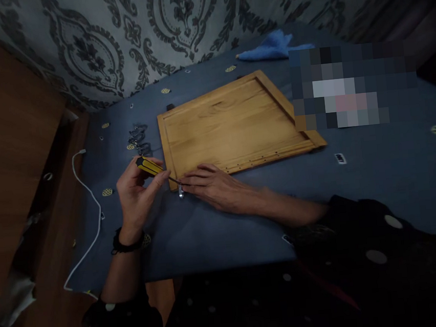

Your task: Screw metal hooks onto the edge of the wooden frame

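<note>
A yellow-and-black screwdriver (149, 166) is gripped in my left hand (134, 194), its shaft slanting down to the right. The tip meets a small metal hinge-like piece (181, 191) at the near left corner of a framed wooden panel (233, 121). My right hand (215, 188) lies across the panel's near edge with fingers stretched out, the fingertips beside the shaft and the metal piece. Its thumb is hidden. Small dark holes run along the near rail of the panel.
Several loose metal pieces (137, 134) lie left of the panel. A blue cloth (268, 46) is near the wall, and a pixelated patch hides the area to the right. A white cable (98, 216) runs down the left side of the blue tablecloth (210, 241).
</note>
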Motion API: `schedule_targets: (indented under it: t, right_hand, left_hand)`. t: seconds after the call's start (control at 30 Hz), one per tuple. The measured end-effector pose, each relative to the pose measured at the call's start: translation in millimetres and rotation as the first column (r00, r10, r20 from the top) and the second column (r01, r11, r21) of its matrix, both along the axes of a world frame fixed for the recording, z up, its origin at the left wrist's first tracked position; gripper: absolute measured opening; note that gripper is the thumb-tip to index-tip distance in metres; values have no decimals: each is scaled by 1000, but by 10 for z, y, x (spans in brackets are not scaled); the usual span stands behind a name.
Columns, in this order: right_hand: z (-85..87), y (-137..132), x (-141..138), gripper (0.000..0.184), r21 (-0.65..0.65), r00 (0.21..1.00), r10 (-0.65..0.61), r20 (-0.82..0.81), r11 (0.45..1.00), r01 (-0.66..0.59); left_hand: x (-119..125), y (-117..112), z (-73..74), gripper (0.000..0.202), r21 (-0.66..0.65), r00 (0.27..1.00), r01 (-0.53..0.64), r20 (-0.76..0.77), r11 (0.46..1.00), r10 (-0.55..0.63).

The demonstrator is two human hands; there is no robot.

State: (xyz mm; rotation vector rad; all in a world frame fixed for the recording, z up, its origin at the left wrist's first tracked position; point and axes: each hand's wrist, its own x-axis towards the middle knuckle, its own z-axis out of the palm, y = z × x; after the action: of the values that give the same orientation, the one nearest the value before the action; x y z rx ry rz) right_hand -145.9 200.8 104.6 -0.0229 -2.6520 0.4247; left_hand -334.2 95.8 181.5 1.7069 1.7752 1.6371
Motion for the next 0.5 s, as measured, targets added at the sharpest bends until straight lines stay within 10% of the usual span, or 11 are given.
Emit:
schedule_targets:
  t: [0.5]
  right_hand:
    - [7,6,5,39,26,1000,7,3,1000,-7]
  left_hand:
    - [18,6,-30,30,-33,999,7,46,999,-6]
